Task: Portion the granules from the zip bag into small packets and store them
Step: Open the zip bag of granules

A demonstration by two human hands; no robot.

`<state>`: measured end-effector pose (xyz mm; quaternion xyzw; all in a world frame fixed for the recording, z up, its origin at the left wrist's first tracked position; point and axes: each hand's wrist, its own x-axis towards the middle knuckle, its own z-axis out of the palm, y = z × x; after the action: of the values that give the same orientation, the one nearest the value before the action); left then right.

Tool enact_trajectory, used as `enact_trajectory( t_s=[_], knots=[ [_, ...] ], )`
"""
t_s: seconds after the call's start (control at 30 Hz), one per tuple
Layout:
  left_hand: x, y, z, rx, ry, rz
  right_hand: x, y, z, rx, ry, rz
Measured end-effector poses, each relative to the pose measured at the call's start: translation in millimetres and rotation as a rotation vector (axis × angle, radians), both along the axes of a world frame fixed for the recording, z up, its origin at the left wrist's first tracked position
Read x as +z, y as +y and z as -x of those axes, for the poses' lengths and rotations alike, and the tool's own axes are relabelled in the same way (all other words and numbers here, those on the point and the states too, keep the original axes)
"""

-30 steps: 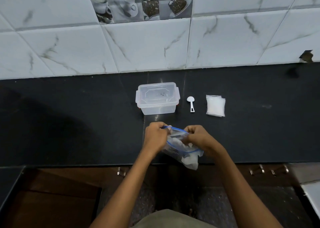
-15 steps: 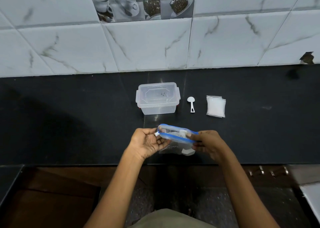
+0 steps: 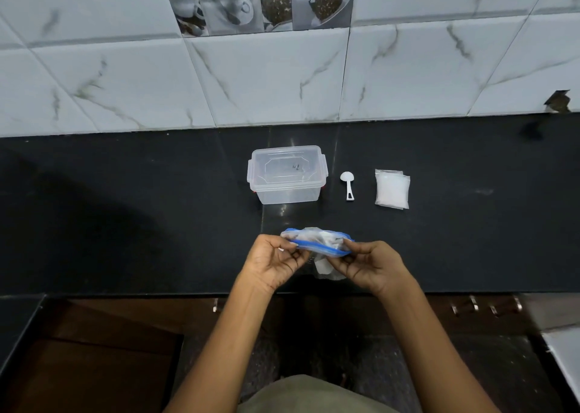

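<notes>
**Zip bag held up near the counter's front edge**

Head view: pinching zip bag (image 3: 317, 242) by its blue top, left hand (image 3: 272, 265) and right hand (image 3: 372, 269) at either end. Further back mid-counter (image 3: 125, 218): lidded tub (image 3: 287, 174), scoop (image 3: 347, 184), white packets (image 3: 392, 188).

Black polished stone counter (image 3: 125, 211) runs left to right under the tiled wall. On it, far side, a row w/ gaps between: clear lidded plastic box (image 3: 287, 174) at centre, small white scoop (image 3: 347, 185) to its right, handle toward near edge, then packet of white granules (image 3: 392, 189) right of that.
</notes>
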<state>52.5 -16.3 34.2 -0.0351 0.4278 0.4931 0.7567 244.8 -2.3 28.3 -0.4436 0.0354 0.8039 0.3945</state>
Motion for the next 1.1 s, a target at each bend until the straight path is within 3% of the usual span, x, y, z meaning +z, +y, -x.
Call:
enact_trajectory(
  t_s=[0.27, 0.47, 0.57, 0.63, 0.73, 0.87, 0.93, 1.1],
  knots=[
    [-15.1, -5.0, -5.6, 0.179, -0.092, 0.03, -5.3, -1.8, 13.4, -0.193, 0.145, 0.11],
    [-21.2, -4.4, -2.3, 0.091, -0.067, -0.068, 9.5, -10.5, 9.2, 0.014, 0.118, 0.007],
    [-21.5, -8.7, -5.9, -0.021, 0.064, -0.146, 8.7, -10.6, 7.7, 0.126, -0.069, -0.166],
    [-23.1, -10.4, -13.6, -0.142, 0.382, -0.171, -1.9, -8.8, 11.2, 0.224, -0.313, -0.262],
    [-23.2, -14.3, -28.1, -0.187, 1.001, -0.146, -10.1, -9.7, 20.0, 0.235, -0.722, -0.326],
    [-26.0, -14.5, -22.5, -0.294, 1.592, -0.235, -21.1, -8.6, 15.8, 0.156, -0.976, -0.378],
    [-27.9, -12.8, -12.6, -0.36, 1.619, -0.162, -29.8, -10.7, 6.6, 0.13, -1.1, -0.393],
    [-25.2, -7.6, -11.3, -0.243, 1.215, -0.059, -39.6, -12.6, 2.7, 0.198, -1.373, -0.527]
  ],
)
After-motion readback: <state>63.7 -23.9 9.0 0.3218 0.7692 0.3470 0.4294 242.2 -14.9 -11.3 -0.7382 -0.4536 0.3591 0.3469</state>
